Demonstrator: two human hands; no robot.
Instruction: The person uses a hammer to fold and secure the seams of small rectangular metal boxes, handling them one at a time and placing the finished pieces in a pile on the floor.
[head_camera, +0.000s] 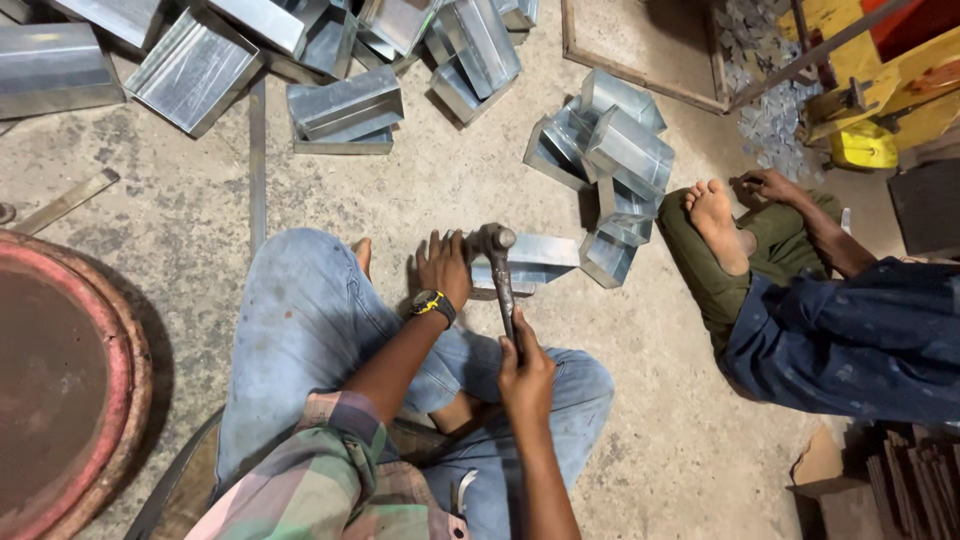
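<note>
The right hand (525, 372) has a closed grip on a dark-handled steel hammer (499, 262); the left hand (444, 266) (fingers spread) presses a folded shiny sheet-metal box piece (530, 258) to the concrete floor (420, 190).

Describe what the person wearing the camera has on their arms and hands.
Both hands are bare, no gloves. The left hand has a black wristwatch with yellow trim at the wrist. The left arm carries a short plaid sleeve in green, pink and cream, ending near the elbow. The right hand and forearm show no sleeve, watch or jewellery.
</note>
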